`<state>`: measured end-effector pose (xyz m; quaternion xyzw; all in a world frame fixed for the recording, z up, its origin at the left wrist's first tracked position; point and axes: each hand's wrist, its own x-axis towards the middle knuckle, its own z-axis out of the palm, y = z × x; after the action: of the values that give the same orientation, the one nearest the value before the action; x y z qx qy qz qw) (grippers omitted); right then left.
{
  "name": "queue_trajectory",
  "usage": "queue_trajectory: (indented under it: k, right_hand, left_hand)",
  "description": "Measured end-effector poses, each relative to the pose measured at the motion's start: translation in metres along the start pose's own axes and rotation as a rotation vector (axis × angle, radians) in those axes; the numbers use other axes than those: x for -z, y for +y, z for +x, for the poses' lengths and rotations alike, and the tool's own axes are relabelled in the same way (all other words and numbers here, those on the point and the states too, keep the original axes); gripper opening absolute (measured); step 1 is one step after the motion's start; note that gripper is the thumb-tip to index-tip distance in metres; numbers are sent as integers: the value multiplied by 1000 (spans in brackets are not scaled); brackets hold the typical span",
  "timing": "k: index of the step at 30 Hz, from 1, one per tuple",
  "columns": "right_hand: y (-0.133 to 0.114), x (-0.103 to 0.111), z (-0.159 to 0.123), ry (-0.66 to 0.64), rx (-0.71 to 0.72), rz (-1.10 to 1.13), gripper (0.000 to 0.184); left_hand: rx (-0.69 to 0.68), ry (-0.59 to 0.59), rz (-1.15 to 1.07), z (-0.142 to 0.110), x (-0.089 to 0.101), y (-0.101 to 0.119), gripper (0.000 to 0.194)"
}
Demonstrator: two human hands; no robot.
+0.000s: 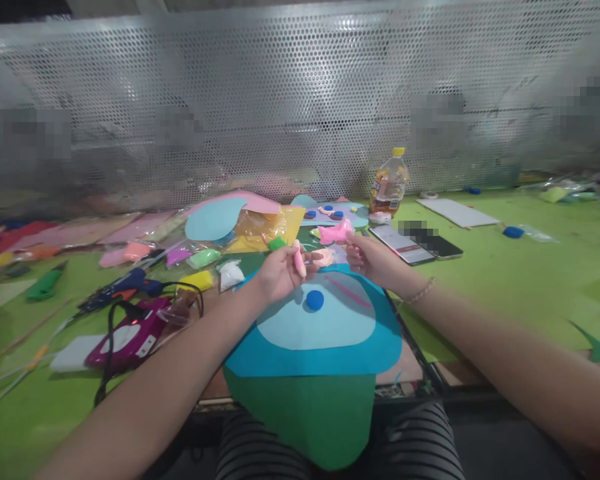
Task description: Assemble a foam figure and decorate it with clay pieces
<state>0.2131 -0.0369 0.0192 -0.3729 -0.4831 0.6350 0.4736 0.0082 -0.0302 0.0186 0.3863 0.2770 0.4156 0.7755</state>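
My left hand (pixel 279 273) is closed around a small pink roll of modelling clay (pixel 299 259), which stands up between the thumb and fingers. A paler pink piece (pixel 323 257) shows by its fingertips; whether they touch it I cannot tell. In my right hand (pixel 364 256), the fingers pinch a bright pink clay packet (pixel 336 231). Below both hands lies a blue paper shape (pixel 390 343) with a light blue panel (pixel 290 327) on top. That panel bears a round blue clay disc (pixel 315 300) and a thin pink strip (pixel 349 291). Green paper (pixel 305 413) hangs toward my lap.
A glue gun (pixel 125 285) and a magenta power strip (pixel 130 333) with cables lie left. Several clay packets surround a yellow bag (pixel 267 227). A bottle (pixel 390 183) stands behind; phones (pixel 403 244) lie right. A perforated metal screen (pixel 300 100) closes off the back.
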Motion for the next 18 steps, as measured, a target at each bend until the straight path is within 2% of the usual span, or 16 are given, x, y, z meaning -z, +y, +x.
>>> queue_trajectory:
  k: [3,6,10,15,18]
  right_hand:
    - [1,2,4,35,-191,8,22]
    - [1,-1,4,43,-215,22,6]
    - [0,-3,2,68,-166,-17,23]
    - [3,7,9,112,-33,-36,30]
    - [5,13,14,117,12,-20,31]
  left_hand:
    - [-62,49,69,1,-2,-3,6]
    - [-105,51,169,2,0,-5,9]
    - [-125,23,229,4,3,-7,19]
    - [-120,-6,130,4,3,-4,10]
    - [-131,28,55,4,2,-2,8]
